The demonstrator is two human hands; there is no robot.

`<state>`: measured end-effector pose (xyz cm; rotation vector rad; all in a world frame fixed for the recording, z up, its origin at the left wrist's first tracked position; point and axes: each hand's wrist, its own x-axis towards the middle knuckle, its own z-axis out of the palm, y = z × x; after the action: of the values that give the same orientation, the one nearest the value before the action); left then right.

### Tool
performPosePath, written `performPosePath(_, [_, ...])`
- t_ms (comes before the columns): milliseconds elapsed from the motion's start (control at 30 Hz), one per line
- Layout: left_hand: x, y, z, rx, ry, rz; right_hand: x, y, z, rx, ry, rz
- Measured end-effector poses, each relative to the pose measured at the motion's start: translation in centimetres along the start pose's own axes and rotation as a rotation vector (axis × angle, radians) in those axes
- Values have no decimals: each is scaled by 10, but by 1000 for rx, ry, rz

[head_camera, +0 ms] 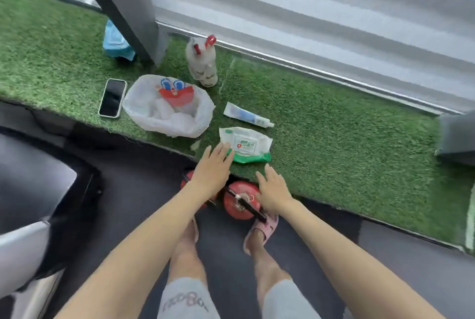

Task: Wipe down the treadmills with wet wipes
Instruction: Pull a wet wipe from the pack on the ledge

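The step in hand is judged to be the drawing of a wipe from the wet wipe pack (248, 145). It is best done with the pack pinned flat by one hand while the top flap is peeled by the other, so that a single sheet is drawn and the pack is not dragged across the artificial turf (334, 151).

The left hand (213, 164) is held with fingers straight, its fingertips touching the pack's near left corner; nothing is gripped. The right hand (273, 191) is spread palm down, just near of the pack, and nothing is held in it.

The pack is laid flat on the turf, near of a white tube (246, 115) and right of a white plastic bag (169, 108). It is seen as a soft white pouch with a green near edge and a printed label. Whether the flap is lifted cannot be told.
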<state>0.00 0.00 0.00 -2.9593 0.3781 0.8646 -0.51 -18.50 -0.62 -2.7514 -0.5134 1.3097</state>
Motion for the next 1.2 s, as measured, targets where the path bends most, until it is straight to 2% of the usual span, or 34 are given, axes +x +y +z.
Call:
performPosePath(100, [38, -5, 30, -87, -45, -59, 47, 7, 10, 70, 71, 23])
performPosePath(267, [91, -23, 71, -99, -104, -4, 115, 8, 23, 180, 207, 59])
performPosePath(400, [118, -32, 90, -161, -92, 24, 154, 5, 28, 180, 254, 38])
performPosePath(500, [140, -38, 101, -198, -13, 61, 176, 3, 32, 236, 277, 80])
performPosePath(700, [171, -39, 113, -107, 101, 176, 179, 9, 48, 437, 312, 147])
performPosePath(833, [184, -28, 118, 13, 107, 243, 174, 20, 46, 425, 248, 124])
performPosePath(1033, [195, -19, 123, 80, 176, 308, 169, 29, 55, 422, 309, 139])
performPosePath(1200, [199, -28, 130, -2, 220, 398, 167, 33, 65, 431, 303, 150])
